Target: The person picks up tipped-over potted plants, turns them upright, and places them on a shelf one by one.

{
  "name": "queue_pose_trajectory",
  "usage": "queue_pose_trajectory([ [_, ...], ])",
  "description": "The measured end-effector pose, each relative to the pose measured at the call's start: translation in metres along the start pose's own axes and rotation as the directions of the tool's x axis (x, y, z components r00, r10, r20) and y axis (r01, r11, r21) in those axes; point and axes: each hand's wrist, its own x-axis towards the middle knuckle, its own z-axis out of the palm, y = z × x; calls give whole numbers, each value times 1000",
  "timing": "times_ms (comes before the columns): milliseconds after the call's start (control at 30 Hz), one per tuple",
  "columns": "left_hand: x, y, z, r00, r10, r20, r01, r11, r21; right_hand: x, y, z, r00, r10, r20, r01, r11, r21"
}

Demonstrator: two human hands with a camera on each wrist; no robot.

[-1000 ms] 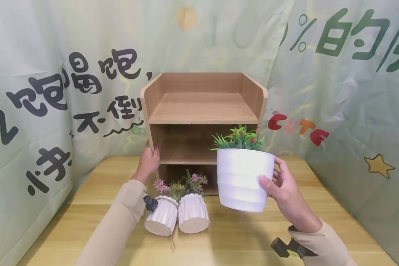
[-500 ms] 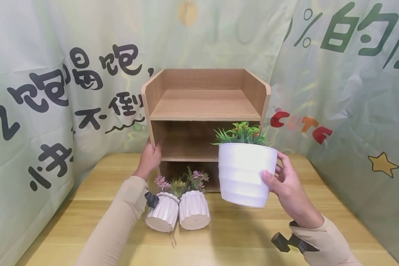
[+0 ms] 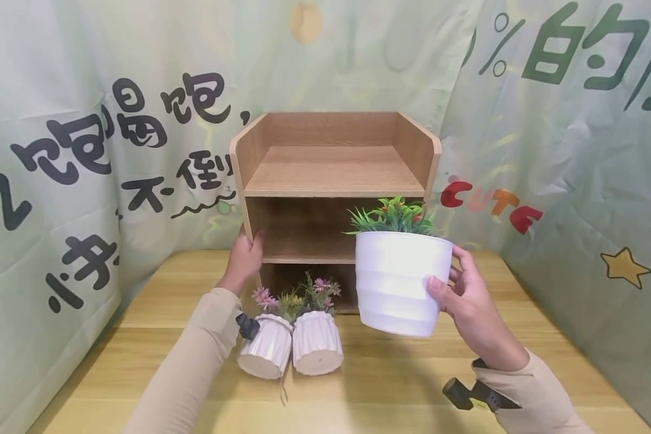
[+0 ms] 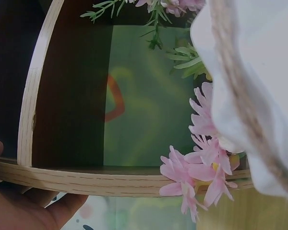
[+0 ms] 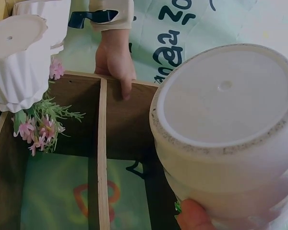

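In the head view, my right hand holds a large white plant pot at its right side, thumb in front. Green leaves with small red-orange bits rise from its rim, and its round underside faces the right wrist camera. The pot is up off the table, in front of the shelf's right half. My left hand grips the left side panel of a wooden shelf unit, its thumb round the front edge. The left wrist view shows these fingers behind that panel.
Two small white fluted pots, one left and one right, lie with bases toward me on the wooden table. Their pink flowers point toward the shelf's bottom compartment. A printed curtain surrounds the table.
The head view has tilted slightly, shifting the scene up a little. The large pot has risen very slightly in my right hand; my left hand keeps its grip on the shelf.
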Motion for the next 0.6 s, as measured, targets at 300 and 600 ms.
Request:
queue_pose_trajectory([
  [300, -3, 1, -1, 1000, -17, 6, 17, 1000, 6, -1, 0, 1, 1000, -16, -1, 16, 1000, 12],
  [600, -2, 2, -2, 1000, -7, 9, 7, 1000, -14, 2, -6, 2, 998, -69, -4, 69, 995, 70],
])
